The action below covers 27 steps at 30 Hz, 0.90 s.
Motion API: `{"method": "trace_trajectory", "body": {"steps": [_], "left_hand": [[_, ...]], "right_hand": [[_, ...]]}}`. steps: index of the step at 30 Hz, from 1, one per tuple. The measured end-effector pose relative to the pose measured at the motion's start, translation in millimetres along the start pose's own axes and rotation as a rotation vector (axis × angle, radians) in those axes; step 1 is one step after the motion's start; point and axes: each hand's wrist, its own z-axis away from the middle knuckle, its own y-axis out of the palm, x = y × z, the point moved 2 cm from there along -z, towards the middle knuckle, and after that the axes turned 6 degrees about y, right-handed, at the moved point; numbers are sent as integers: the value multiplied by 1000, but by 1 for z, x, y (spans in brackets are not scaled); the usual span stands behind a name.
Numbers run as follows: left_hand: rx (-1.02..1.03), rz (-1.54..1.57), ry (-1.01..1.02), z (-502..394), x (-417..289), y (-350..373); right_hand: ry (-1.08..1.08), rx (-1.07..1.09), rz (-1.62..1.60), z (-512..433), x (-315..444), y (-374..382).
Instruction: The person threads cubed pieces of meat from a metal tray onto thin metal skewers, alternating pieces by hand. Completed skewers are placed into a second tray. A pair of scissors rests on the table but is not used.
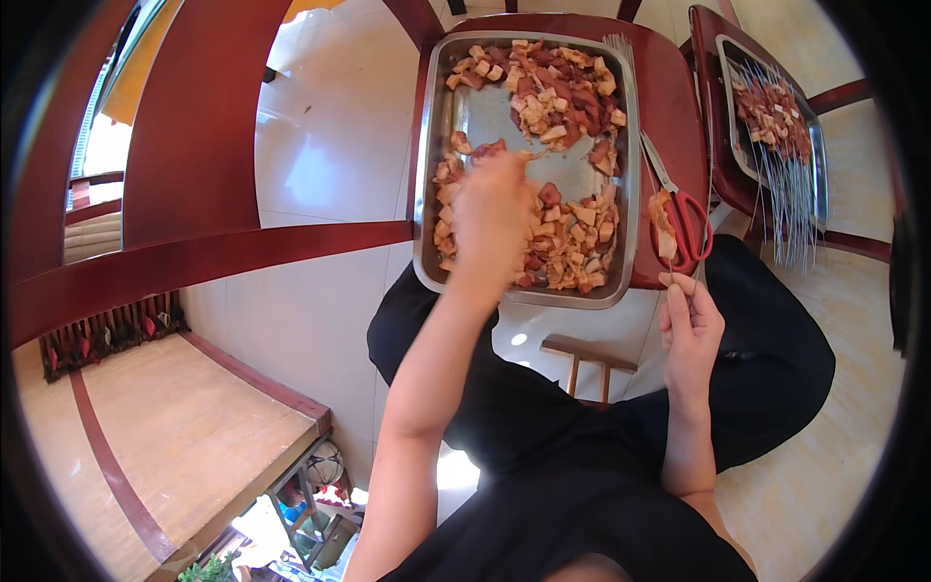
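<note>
Before me, a metal tray (pixel 631 218) holds raw cubed meat in two main heaps, a far heap (pixel 556 94) and a near heap (pixel 574 240). My left hand (pixel 491 211) is over the tray's left middle, blurred by motion. Its fingertips are down among meat pieces, and whether they grip one cannot be made out. To the right of the tray, my right hand (pixel 691 313) pinches a thin metal skewer (pixel 670 266) between thumb and fingers. Meat pieces (pixel 662 224) are threaded on its upper part. Red-handled scissors (pixel 684 229) lie just behind them, partly hidden.
The tray rests on a dark red wooden chair seat (pixel 673 94), with bare skewers (pixel 618 45) at its far right corner. Another chair at right bears a second tray (pixel 820 182) with loaded skewers (pixel 782 138). A wooden-topped table (pixel 182 436) stands at lower left.
</note>
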Motion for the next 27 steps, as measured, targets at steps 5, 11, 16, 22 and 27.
{"method": "trace_trajectory", "body": {"steps": [5, 11, 16, 22, 27], "left_hand": [[54, -390, 1, -11, 29, -1], [137, 76, 27, -14, 21, 2], [170, 1083, -388, -17, 8, -20], [230, 1450, -461, -15, 1, -28], [220, 1473, -456, -11, 1, -28]], "right_hand": [[-5, 29, -5, 3, 0, 4], [-52, 37, 13, 3, -5, 2], [-123, 100, 140, 8, -6, 11], [-220, 107, 329, 10, -7, 20], [-190, 99, 332, 7, -12, 20]]}}
